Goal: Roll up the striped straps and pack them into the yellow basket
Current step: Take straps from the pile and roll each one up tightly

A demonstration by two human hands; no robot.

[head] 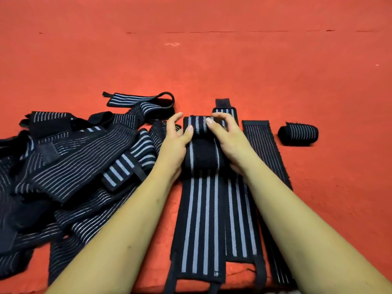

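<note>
Mid red counter (212, 60), fingers of L hand (176, 143) & R hand (228, 141) clamp the part-wound striped-strap roll (201, 154); nxt: roll tight twd me.

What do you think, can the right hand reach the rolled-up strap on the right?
Probably yes: the rolled strap lies beyond only a flat strap, though the right hand grips a half-rolled strap.
</note>
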